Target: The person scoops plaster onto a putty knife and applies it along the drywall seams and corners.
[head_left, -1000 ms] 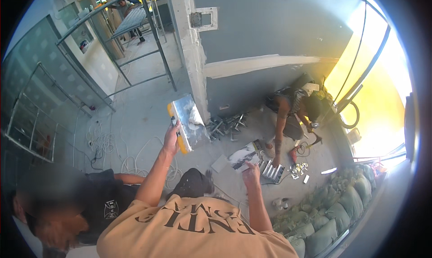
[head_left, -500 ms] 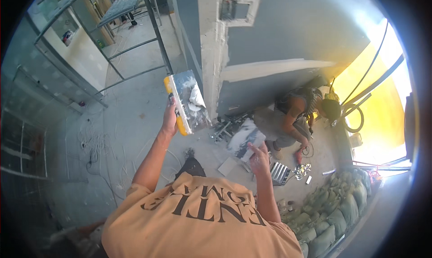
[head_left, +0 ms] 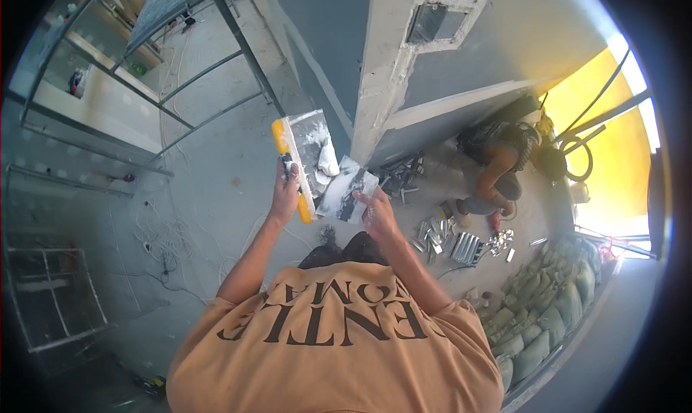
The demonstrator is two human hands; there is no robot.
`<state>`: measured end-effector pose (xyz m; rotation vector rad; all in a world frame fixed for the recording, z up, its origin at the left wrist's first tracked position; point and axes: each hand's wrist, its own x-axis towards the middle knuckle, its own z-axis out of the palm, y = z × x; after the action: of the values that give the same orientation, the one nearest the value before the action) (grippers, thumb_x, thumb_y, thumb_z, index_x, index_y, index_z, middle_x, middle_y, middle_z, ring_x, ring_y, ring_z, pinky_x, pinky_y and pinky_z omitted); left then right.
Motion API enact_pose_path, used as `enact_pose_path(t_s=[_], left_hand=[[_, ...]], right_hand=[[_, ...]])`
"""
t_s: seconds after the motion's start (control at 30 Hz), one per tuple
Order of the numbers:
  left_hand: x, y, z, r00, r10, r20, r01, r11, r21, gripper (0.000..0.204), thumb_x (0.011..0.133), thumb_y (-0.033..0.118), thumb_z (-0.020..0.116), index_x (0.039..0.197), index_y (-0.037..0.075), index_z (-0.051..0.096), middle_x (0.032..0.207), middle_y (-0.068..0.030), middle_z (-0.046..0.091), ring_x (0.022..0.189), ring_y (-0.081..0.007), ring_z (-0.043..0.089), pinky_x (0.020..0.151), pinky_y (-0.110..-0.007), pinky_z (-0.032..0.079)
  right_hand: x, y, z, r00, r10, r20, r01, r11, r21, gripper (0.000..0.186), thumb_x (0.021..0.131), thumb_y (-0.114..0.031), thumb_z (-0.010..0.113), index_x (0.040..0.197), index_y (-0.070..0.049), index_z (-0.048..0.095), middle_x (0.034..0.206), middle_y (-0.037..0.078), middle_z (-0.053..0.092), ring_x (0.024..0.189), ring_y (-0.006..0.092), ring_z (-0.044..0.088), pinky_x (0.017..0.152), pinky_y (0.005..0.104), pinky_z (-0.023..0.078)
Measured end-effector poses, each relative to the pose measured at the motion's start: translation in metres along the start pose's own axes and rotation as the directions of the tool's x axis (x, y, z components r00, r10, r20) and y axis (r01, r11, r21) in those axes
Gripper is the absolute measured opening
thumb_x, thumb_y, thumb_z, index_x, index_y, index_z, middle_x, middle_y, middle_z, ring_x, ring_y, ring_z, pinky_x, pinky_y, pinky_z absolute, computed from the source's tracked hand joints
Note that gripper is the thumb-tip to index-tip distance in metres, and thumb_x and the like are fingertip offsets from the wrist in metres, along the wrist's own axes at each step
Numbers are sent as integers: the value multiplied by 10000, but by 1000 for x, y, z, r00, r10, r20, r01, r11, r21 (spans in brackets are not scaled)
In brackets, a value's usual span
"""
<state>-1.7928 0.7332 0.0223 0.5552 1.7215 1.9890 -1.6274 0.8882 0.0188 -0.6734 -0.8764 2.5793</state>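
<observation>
My left hand (head_left: 287, 193) is closed round the handle of a wide taping knife (head_left: 311, 135), which has yellow ends and a metal blade. A lump of white joint compound (head_left: 328, 159) sits on that blade, with smears around it. In my right hand (head_left: 376, 210) is a putty knife (head_left: 347, 189), its flat blade coated white and streaked dark. My fingers cover its handle. The two blades meet or overlap in front of me; whether they touch I cannot tell.
Ahead stands a grey wall corner (head_left: 386, 60) with white filled strips and a framed opening (head_left: 440, 24). Metal scaffolding (head_left: 245, 45) rises at left. At right a co-worker (head_left: 497, 161) crouches among metal pieces (head_left: 436, 233), near stacked sacks (head_left: 548, 305). Cables (head_left: 166, 240) lie on the floor.
My right hand has brought the putty knife left and up, against the taping knife's blade. My left hand has shifted slightly right. The view has turned, so the wall corner sits farther right.
</observation>
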Motion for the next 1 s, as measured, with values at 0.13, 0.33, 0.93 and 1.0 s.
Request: enact_pose_path(t_s=[0.13,0.33,0.93,1.0], left_hand=[[15,13,23,997,32,68,-37,997,69,552,1087,341,427,1501,6,281,1279,-79,495,1155,-145,459,1029,-304,379],[19,22,52,989,-47,139,33,994,101,534,1083,322,445,1494,4,321,1306,-75,511,1179,-143,476,1043,-297,378],[110,91,-77,817,-386,428,561,701,-439,434,1047,469,411,1188,100,592,910,-76,678,759,-175,691,645,-326,597],[135,90,-129,851,-395,345,512,771,-379,429,1050,450,407,1228,104,587,954,-80,691,766,-182,692,648,-312,583]], right_hand=[[25,-31,-2,1000,-2,-4,2,999,38,443,886,100,555,1320,26,511,1229,114,636,1129,225,622,1002,369,480],[30,-57,-63,955,218,199,-269,922,278,291,907,14,588,1197,36,583,1148,128,677,995,228,699,865,343,581],[6,-138,71,705,-674,-221,701,711,66,378,925,8,596,1301,7,554,1159,104,670,1002,219,681,898,369,558],[22,-151,112,262,-952,-159,745,305,-594,298,937,-9,616,1232,2,578,1048,73,681,935,171,664,806,315,531]])
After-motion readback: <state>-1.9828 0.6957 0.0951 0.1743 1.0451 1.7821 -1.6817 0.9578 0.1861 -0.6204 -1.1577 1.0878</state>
